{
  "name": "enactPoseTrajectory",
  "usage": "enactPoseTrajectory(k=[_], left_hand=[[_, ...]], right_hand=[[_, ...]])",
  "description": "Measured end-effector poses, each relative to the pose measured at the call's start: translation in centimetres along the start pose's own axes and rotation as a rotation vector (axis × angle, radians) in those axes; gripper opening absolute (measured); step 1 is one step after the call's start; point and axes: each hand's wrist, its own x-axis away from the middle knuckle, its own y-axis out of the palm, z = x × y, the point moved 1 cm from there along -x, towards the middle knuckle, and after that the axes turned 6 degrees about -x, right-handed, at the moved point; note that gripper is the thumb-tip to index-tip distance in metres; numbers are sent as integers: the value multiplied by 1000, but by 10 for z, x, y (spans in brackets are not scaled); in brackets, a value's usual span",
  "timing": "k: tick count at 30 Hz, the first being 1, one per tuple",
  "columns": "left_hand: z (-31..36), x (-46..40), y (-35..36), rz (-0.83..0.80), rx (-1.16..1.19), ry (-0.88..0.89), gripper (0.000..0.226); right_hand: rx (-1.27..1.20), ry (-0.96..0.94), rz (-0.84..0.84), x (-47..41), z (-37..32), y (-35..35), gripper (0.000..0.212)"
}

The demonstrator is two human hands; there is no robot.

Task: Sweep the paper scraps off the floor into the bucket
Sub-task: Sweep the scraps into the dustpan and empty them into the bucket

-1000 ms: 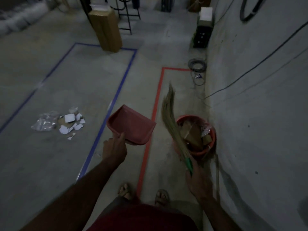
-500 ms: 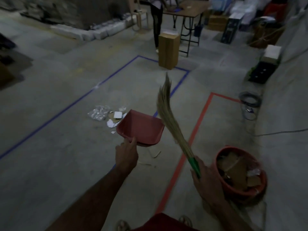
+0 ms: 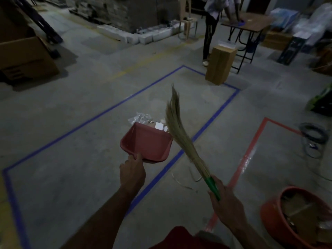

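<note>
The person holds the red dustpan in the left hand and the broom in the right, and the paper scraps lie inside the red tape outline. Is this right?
One detail is wrong. In the head view the paper scraps lie inside the blue tape outline, not the red one. The left hand holds the dustpan, the right hand the broom.

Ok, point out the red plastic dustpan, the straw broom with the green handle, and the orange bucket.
Red plastic dustpan (image 3: 149,142): head view, inner pan surface.
Straw broom with green handle (image 3: 181,135): head view, mid bristles.
Orange bucket (image 3: 269,212): head view, left outer wall.
</note>
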Motion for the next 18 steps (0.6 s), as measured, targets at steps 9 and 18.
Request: enactPoseTrajectory(k=[9,18], left_hand=[[-83,-54,22,39,43,-120,35],[-140,-188,45,-2,9,-155,36]], right_hand=[[17,-75,-97,-92,-69,45,59],[-21,-141,-126,-236,-153,126,58]])
